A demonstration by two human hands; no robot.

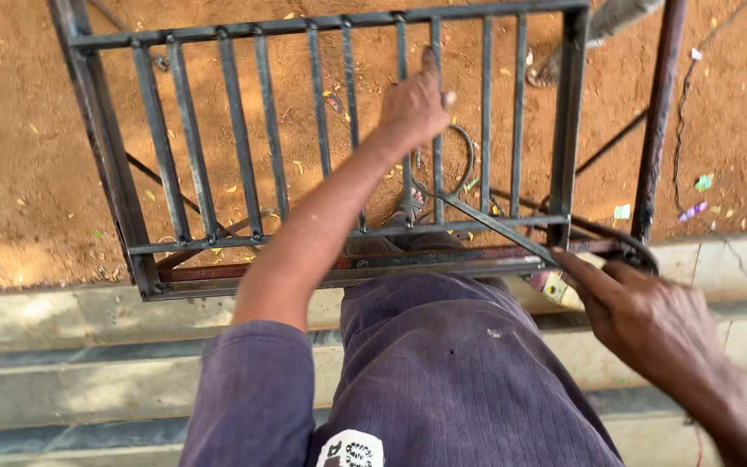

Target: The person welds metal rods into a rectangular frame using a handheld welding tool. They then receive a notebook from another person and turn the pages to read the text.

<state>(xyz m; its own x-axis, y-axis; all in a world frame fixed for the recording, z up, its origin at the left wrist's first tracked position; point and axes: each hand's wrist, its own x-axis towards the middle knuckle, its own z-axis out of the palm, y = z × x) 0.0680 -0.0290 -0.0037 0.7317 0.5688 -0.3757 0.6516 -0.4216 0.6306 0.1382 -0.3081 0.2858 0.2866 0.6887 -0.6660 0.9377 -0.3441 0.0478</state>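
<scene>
Reddish bare dirt ground [36, 156] lies below you, with a pale concrete step [88, 346] along its near edge. A dark metal grille [244, 138], a frame of upright bars, lies roughly flat over the dirt, its near rail above the step and just ahead of your knee. Your left hand [412, 104] reaches out over the grille's middle, its fingers curled around one of the bars right of centre. Your right hand [641, 316] sits at the grille's near right corner, fingers stretched together, the fingertips touching a thin curved metal strip [512, 233] that runs slantwise there. A rusty vertical pole [659, 112] stands just right of the grille. Beyond the grille's far right corner another person's sandalled foot [551, 69] rests on the dirt. Your purple trousers [460, 372] fill the view nearest you.
</scene>
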